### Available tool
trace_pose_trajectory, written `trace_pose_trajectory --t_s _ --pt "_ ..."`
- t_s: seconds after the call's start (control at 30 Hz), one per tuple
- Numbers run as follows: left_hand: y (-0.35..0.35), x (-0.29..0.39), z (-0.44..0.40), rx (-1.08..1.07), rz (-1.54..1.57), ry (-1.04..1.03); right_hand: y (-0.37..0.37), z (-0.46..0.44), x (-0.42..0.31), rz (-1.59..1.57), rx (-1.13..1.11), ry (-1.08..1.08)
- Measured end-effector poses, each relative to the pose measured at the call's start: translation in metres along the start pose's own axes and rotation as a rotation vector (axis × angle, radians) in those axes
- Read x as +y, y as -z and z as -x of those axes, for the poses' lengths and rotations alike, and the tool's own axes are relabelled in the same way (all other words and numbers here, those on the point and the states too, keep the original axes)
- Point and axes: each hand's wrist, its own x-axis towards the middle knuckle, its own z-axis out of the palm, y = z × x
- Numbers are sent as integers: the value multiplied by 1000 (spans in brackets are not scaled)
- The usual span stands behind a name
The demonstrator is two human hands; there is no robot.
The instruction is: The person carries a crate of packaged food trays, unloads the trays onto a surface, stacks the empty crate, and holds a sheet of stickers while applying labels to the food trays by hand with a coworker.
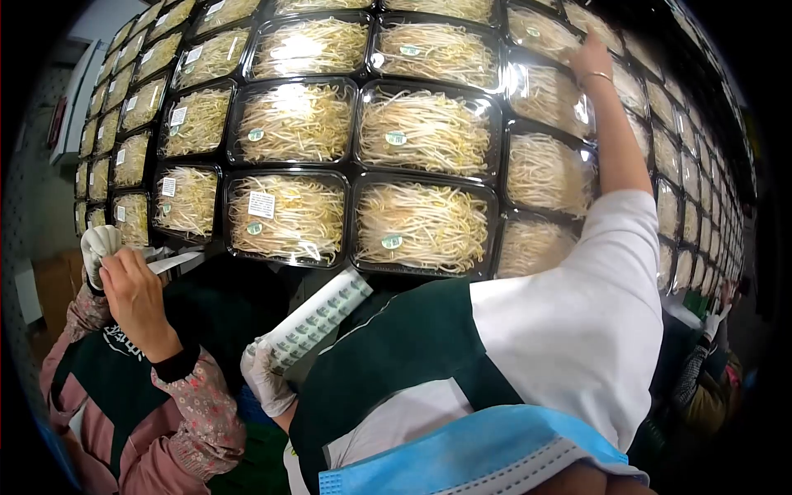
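My left hand (266, 381), in a white glove, is closed round a sheet of stickers (318, 322) with rows of small green-and-white labels. The sheet slants up toward the front edge of the trays. My right hand (591, 59), bare and with a band at its wrist, reaches far forward to a clear-lidded tray of bean sprouts (596, 26). Its index finger is stretched out at that tray; whether a label is under the fingertip is too small to tell. A nearby tray of bean sprouts (422, 227) bears a round green-and-white sticker (391, 241).
Black trays of sprouts stand in close rows to the far right. Some on the left carry white labels (261, 205). At my left a co-worker's bare hand (136, 297) and gloved hand (101, 247) hold a white strip (175, 261). Another person's gloved hand (714, 320) is at right.
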Motion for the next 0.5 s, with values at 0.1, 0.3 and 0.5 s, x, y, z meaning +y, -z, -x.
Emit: trace_pose_trajectory --t_s 0.1,0.3,0.5 --pt "-4 -26 32 56 258 90 14 48 14 -1061 -329 -70" --pt "-12 -39 54 133 411 120 42 115 -48 -894 -133 186" --pt "-30 -30 74 186 353 311 23 115 -11 -87 104 272"
